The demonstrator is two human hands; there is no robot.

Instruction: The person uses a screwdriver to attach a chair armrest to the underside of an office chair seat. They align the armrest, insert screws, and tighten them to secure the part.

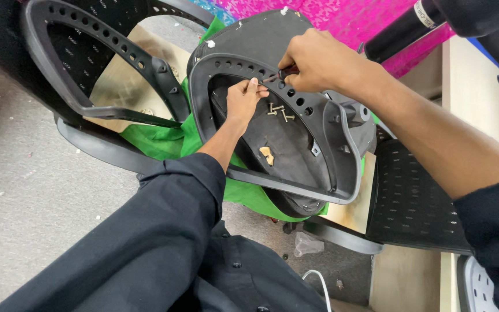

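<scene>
Under both hands lies an upturned chair seat [272, 138], a dark grey plastic shell with a raised rim pierced by a row of round holes, tilted on its side over green plastic wrap [162, 141]. Its inner panel is black and matt, with a small tan patch low down and white specks along the top edge. The right hand [313, 60] is closed around a screwdriver [278, 74] with a dark red handle, whose tip points down to the left at the perforated rim. Just below and left of it, the left hand [242, 101] has its fingers pinched together at the rim right beside the screwdriver tip; whether they hold a screw cannot be made out. Several loose brass-coloured screws [278, 111] lie on the black panel just right of the left hand. Farther left, well apart from both hands, stands a second perforated chair frame [87, 58].
</scene>
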